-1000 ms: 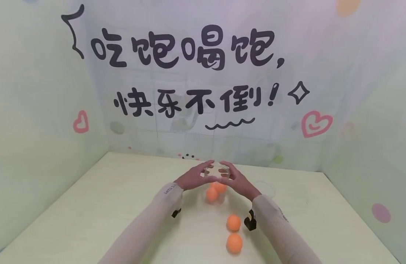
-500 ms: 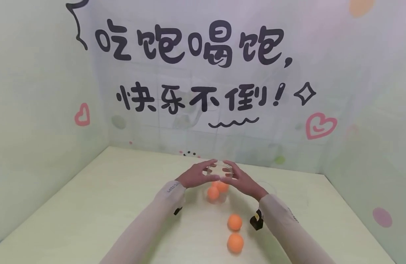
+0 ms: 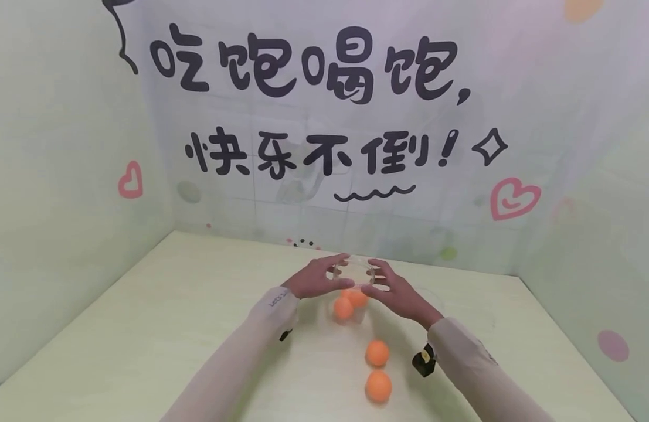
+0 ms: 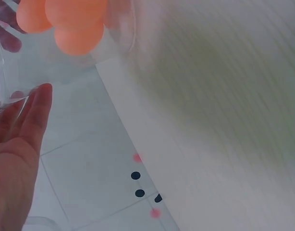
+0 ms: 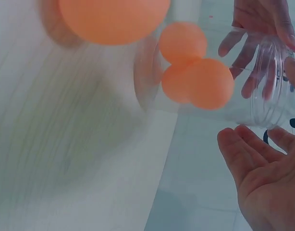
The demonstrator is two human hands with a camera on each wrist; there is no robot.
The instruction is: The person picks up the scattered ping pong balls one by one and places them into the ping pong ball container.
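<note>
Clear jar stands upright on the table, between my two hands at its mouth. Orange balls sit inside at the bottom; I count three from the right wrist. Left hand is on the jar's left side, fingers extended and spread round the rim, thumb on the near side. Right hand mirrors it on the right, fingers apart and fairly straight, tips at or just beside the rim. Can't tell contact for either. Two loose orange balls lie near side, slightly right of the jar, one nearer than the other. Faint clear round outline on the table right of the jar, partly behind my right wrist; can't identify. Far wall carries black lettering and pink hearts.
</note>
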